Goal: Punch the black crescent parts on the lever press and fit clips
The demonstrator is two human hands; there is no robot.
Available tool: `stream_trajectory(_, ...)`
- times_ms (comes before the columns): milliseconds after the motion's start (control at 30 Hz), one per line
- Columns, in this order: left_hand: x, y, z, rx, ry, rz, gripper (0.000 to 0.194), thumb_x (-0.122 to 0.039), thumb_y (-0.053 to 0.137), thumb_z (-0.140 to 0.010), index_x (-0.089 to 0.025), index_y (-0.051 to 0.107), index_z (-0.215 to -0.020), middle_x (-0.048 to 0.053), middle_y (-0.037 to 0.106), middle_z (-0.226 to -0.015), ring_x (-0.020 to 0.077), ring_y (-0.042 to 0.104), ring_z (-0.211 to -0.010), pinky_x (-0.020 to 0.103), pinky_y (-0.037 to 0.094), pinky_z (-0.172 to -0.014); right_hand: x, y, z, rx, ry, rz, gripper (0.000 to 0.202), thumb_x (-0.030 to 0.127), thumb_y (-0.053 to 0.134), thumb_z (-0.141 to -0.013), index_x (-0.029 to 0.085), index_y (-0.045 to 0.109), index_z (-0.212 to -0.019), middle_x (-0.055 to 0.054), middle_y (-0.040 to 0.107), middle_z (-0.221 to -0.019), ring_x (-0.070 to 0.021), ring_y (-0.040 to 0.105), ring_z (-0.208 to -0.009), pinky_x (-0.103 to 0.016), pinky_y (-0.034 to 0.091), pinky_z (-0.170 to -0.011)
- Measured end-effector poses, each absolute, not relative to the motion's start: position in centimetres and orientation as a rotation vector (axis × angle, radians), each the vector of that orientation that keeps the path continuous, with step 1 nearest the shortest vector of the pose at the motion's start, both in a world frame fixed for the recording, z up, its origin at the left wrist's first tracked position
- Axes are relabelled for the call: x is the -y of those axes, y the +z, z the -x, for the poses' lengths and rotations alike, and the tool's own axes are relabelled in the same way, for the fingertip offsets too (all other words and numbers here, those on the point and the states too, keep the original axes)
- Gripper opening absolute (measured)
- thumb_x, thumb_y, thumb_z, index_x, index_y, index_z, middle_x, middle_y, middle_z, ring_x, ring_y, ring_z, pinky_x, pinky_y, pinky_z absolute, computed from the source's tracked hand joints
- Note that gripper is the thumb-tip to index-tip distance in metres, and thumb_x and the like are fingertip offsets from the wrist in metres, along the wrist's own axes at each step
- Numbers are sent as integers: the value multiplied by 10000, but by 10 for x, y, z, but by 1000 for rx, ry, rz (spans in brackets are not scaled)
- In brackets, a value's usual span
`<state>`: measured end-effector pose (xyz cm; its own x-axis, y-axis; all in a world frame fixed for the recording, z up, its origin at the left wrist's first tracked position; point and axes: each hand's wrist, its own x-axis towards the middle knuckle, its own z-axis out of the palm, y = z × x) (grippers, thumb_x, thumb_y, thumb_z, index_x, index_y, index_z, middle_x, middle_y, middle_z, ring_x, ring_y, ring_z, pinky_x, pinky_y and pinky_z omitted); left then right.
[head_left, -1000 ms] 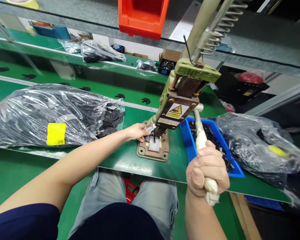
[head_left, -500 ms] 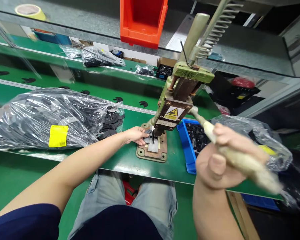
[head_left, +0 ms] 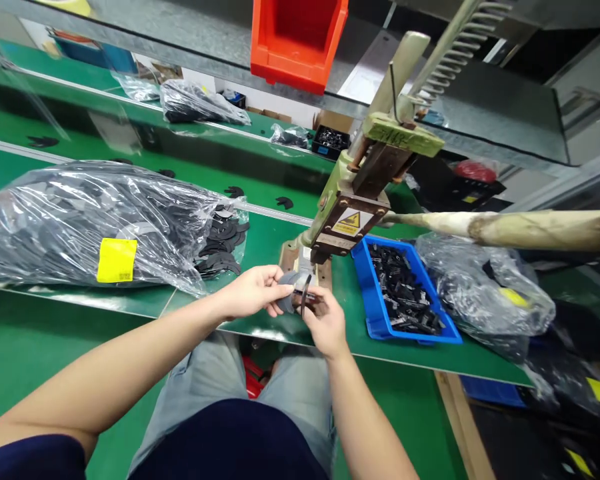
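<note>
Both of my hands meet in front of the base of a green hand press [head_left: 330, 213]. My left hand [head_left: 255, 291] pinches a few flat grey curved pieces [head_left: 286, 303] between thumb and fingers. A thin black curved piece [head_left: 306, 295], seen nearly edge-on, is in the fingers of my right hand [head_left: 329, 323], close against the grey ones. Whether the pieces are joined cannot be made out. Behind the hands, the base plate [head_left: 325, 270] of the press is partly hidden. The press lever [head_left: 505, 227] stands out to the right, untouched.
At left lies a large clear bag [head_left: 80, 220] of dark curved pieces, its mouth towards the press. A blue bin [head_left: 373, 327] of small black parts sits right of the press, beside another plastic bag [head_left: 475, 287]. An orange bin [head_left: 295, 73] hangs overhead.
My right hand has let go of the lever and come to the black piece at the middle. The left hand has drawn the grey pieces back from the press towards me.
</note>
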<state>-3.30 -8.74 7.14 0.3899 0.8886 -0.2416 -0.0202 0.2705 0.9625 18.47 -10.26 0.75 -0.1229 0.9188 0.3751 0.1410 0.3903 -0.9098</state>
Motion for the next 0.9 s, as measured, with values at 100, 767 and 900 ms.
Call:
stream_trajectory(100, 98, 72, 25, -954, 748, -1150, 477, -586, 829, -782, -206, 542, -811, 10, 721, -653, 161, 712, -534, 252, 587, -526, 112, 3, -170, 1498, 900, 1005, 222, 386, 743, -881, 212, 693, -1010, -57, 759, -938, -179, 733, -826, -317, 621, -756)
stream_trajectory(767, 102, 81, 19, -1244, 926, -1871, 294, -501, 717, -903, -214, 655, -907, 34, 665, -925, 182, 631, -838, 312, 524, -762, 123, 20, -205, 1861, 469, 1005, 126, 224, 641, -929, 225, 686, -1047, -55, 731, -950, -182, 672, -872, -348, 534, -812)
stream_trajectory(900, 102, 80, 6, -1196, 854, -1986, 358, -451, 622, -967, -198, 623, -714, 26, 600, -834, 180, 587, -820, 314, 479, -771, 125, 20, -204, 1891, 395, 987, 114, 227, 612, -948, 220, 681, -1038, -65, 726, -937, -187, 661, -849, -359, 534, -786)
